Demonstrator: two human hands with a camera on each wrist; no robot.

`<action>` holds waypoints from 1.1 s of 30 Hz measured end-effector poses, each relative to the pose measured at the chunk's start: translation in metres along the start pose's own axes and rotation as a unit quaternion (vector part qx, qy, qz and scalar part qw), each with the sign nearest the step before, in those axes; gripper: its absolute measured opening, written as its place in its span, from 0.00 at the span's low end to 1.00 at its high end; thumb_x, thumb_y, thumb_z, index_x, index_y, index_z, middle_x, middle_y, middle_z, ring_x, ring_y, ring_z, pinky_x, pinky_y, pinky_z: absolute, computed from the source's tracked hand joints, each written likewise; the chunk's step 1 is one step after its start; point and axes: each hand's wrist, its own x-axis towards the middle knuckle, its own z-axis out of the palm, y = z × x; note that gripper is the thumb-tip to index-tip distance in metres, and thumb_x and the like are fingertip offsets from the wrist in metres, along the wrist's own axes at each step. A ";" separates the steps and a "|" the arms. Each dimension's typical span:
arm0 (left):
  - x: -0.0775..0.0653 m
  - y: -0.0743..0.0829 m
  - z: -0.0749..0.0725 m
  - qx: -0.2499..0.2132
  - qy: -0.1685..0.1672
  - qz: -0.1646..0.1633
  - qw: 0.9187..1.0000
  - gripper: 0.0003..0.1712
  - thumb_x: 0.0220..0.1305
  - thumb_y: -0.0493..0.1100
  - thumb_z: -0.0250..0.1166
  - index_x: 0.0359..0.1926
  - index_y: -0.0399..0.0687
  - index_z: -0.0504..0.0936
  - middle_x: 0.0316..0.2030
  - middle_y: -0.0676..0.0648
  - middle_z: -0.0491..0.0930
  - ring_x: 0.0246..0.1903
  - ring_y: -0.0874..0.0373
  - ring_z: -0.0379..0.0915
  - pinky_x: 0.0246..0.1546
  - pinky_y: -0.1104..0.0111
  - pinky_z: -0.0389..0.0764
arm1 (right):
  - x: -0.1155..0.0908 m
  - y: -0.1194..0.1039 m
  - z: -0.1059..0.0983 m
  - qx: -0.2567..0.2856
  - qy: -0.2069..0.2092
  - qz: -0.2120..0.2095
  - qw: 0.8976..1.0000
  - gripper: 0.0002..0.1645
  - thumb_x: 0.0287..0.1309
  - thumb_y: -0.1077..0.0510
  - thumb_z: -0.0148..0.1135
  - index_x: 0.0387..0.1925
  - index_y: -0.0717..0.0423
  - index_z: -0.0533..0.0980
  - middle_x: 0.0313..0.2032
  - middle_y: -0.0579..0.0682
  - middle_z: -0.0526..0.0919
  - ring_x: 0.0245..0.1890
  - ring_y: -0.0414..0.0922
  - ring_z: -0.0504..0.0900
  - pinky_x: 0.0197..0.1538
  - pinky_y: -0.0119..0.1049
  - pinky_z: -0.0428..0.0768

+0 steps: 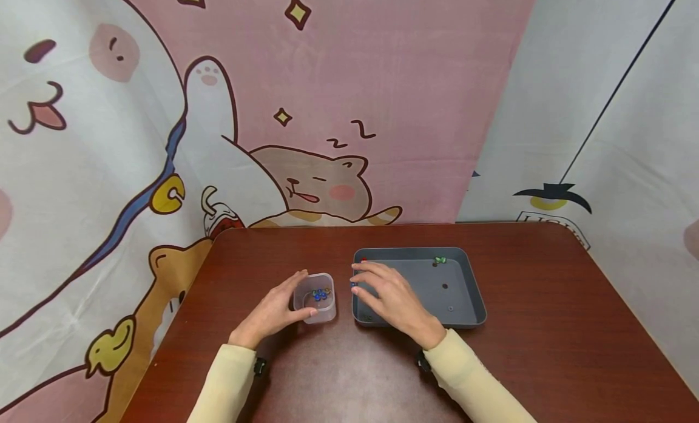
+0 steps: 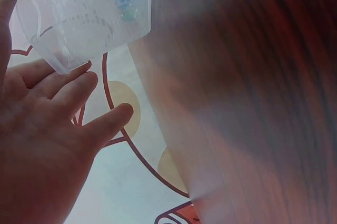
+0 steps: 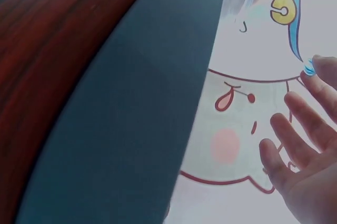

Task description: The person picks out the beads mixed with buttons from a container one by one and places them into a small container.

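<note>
My left hand (image 1: 275, 311) grips the left side of a small clear plastic container (image 1: 329, 314), thumb at the front and fingers toward the back. Inside it lie several blue marbles (image 1: 320, 295) with a few amber and greenish ones. A blue marble (image 3: 309, 67) is pinched between the thumb and index fingertips of my right hand (image 1: 395, 298), its other fingers spread. That hand is over the left part of a grey tray (image 1: 423, 320). The left wrist view shows the container's underside, with the left fingers (image 2: 79, 92) against its lower edge.
Toward the tray's back right are green pieces (image 1: 440, 260); a dark spot (image 1: 445, 286) and a small clear piece (image 1: 450, 308) lie nearer. Something red (image 1: 363, 260) shows at its back left. The brown table (image 1: 338, 374) ends at a cartoon-print cloth (image 1: 409, 107).
</note>
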 end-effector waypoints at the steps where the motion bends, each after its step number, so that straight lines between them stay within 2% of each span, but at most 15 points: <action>1: 0.000 0.000 0.000 -0.001 0.001 0.000 1.000 0.55 0.60 0.66 0.73 0.79 0.45 0.63 0.77 0.40 0.62 0.73 0.41 0.62 0.69 0.43 0.67 | 0.002 -0.001 0.002 0.000 0.000 -0.005 1.000 0.13 0.69 0.51 0.68 0.49 0.51 0.86 0.63 0.49 0.81 0.66 0.53 0.77 0.64 0.58 0.76; 16: -0.001 0.001 -0.001 -0.002 0.002 0.004 1.000 0.55 0.61 0.66 0.73 0.79 0.45 0.63 0.76 0.39 0.63 0.72 0.40 0.64 0.67 0.42 0.69 | 0.020 -0.007 0.028 -0.019 -0.049 -0.035 0.998 0.10 0.68 0.52 0.69 0.48 0.48 0.87 0.63 0.49 0.81 0.68 0.53 0.75 0.67 0.56 0.73; 26: 0.001 -0.001 -0.001 0.004 0.004 0.012 1.000 0.55 0.61 0.66 0.73 0.78 0.41 0.63 0.76 0.38 0.63 0.72 0.39 0.64 0.67 0.43 0.69 | 0.027 -0.004 0.044 -0.005 -0.072 -0.026 0.997 0.10 0.68 0.54 0.69 0.47 0.51 0.87 0.62 0.50 0.82 0.68 0.56 0.75 0.67 0.58 0.73; 33: 0.001 -0.001 0.000 0.002 0.005 0.013 1.000 0.55 0.61 0.65 0.73 0.78 0.41 0.63 0.76 0.38 0.63 0.72 0.40 0.64 0.67 0.43 0.70 | 0.029 -0.003 0.053 -0.028 -0.077 -0.028 0.996 0.10 0.69 0.51 0.68 0.47 0.49 0.87 0.62 0.50 0.82 0.68 0.54 0.75 0.65 0.57 0.75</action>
